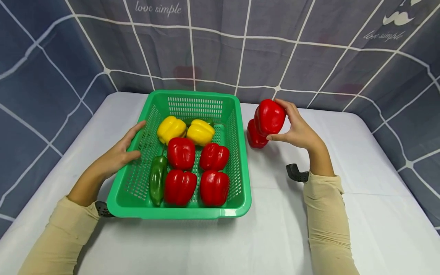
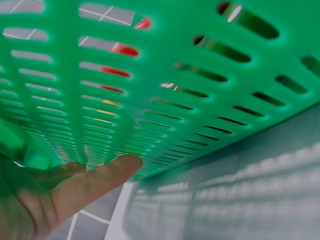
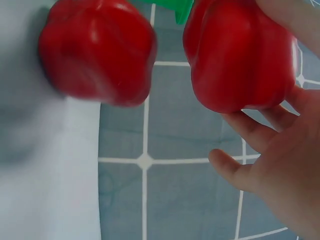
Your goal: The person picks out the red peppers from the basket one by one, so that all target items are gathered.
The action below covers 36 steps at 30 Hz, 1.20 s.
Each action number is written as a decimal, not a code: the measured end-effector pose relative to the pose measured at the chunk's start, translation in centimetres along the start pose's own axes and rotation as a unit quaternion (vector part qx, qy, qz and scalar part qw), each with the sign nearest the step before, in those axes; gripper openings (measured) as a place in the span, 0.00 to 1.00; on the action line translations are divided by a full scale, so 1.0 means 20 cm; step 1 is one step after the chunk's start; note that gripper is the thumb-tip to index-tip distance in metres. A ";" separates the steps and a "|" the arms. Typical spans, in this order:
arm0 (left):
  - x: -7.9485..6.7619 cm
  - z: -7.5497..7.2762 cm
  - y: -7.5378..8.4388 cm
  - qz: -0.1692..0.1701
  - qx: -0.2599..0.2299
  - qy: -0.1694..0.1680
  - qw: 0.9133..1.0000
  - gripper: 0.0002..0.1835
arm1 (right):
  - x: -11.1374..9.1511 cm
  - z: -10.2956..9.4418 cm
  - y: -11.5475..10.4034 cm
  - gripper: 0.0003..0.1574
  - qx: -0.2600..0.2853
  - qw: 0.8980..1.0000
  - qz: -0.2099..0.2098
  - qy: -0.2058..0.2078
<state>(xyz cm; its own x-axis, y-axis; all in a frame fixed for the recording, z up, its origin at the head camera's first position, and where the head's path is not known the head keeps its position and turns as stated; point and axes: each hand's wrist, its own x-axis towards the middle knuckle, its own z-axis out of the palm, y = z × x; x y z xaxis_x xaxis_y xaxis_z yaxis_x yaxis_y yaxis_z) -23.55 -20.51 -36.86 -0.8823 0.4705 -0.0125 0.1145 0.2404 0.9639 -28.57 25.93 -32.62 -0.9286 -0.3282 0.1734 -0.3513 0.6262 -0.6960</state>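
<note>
current step, by judgement: handling of a red pepper (image 1: pixel 269 116) to the right of the green basket (image 1: pixel 178 212); whether inbound or outbound cannot be told; the right hand (image 1: pixel 296 128) pinches this pepper between thumb and fingers, raised off the white table (image 1: pixel 275 221), near a second red pepper (image 1: pixel 254 135); the left hand (image 1: pixel 118 154), fingers extended, touches the basket's left side; the next move calls for a steady pinch and clearance of the neighbouring pepper; count: one basket; six red peppers, four inside, two outside; two yellow peppers (image 1: pixel 171 130); two green peppers (image 1: pixel 158 179), the rear one partly hidden.
</note>
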 end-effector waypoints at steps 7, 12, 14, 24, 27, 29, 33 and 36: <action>0.00 -0.01 0.00 0.002 0.000 -0.002 1.000 0.47 | -0.03 -0.03 0.06 0.63 -0.021 1.000 0.014 -0.001; 0.00 0.00 0.00 0.005 0.008 -0.003 1.000 0.46 | -0.06 -0.06 0.11 0.63 -0.028 0.999 0.028 -0.005; 0.00 0.00 0.00 0.007 0.008 -0.004 1.000 0.46 | -0.07 -0.07 0.12 0.63 -0.030 0.999 0.034 -0.005; 0.00 -0.01 -0.01 0.011 0.007 -0.001 1.000 0.46 | -0.09 -0.11 0.18 0.62 -0.037 0.998 0.051 0.000; 0.00 -0.01 -0.01 0.012 0.006 -0.002 1.000 0.46 | -0.09 -0.11 0.20 0.62 -0.040 0.998 0.058 -0.003; 0.00 0.00 -0.01 0.012 0.004 -0.003 1.000 0.46 | -0.08 -0.11 0.23 0.61 -0.043 0.997 0.063 -0.006; 0.00 0.00 -0.01 0.012 0.002 -0.004 1.000 0.46 | -0.08 -0.11 0.26 0.60 -0.049 0.996 0.072 -0.013; 0.00 0.00 0.00 0.012 0.003 -0.005 1.000 0.46 | -0.08 -0.10 0.29 0.60 -0.052 0.995 0.079 -0.017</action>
<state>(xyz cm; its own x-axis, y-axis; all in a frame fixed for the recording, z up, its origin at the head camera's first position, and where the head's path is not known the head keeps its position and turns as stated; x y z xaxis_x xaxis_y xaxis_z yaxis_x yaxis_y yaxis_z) -23.54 -20.59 -36.93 -0.8747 0.4845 0.0086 0.1387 0.2332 0.9625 -29.39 31.43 -35.48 -0.9695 -0.2415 0.0424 -0.2125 0.7412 -0.6368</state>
